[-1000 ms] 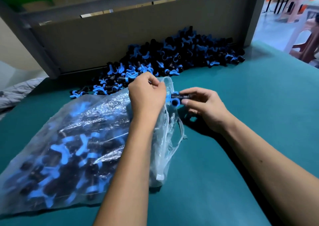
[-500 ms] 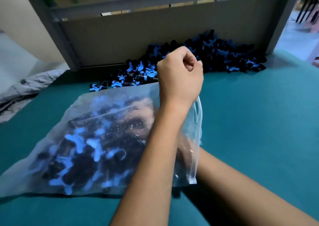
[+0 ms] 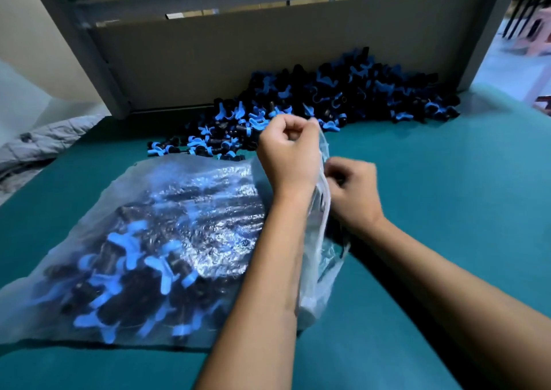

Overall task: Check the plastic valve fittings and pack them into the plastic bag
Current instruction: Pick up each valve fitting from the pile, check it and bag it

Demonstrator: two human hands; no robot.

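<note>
Pinching the plastic bag [image 3: 167, 234] by its mouth, the left hand [image 3: 287, 154] is lifting thin, slippery film. Beside that grip, the right hand [image 3: 351, 193] is curling, contents unclear. Beyond it, valve fittings [image 3: 328, 100] are lying heaped on the bench [image 3: 447, 195].

Teal table [image 3: 447, 210]; grey backboard [image 3: 238, 55]; grey cloth [image 3: 38, 145] left.

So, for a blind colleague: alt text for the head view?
A left hand holds up the plastic bag mouth, the right hand beside it. Blue-black valve fittings lie heaped behind on a green table.
</note>
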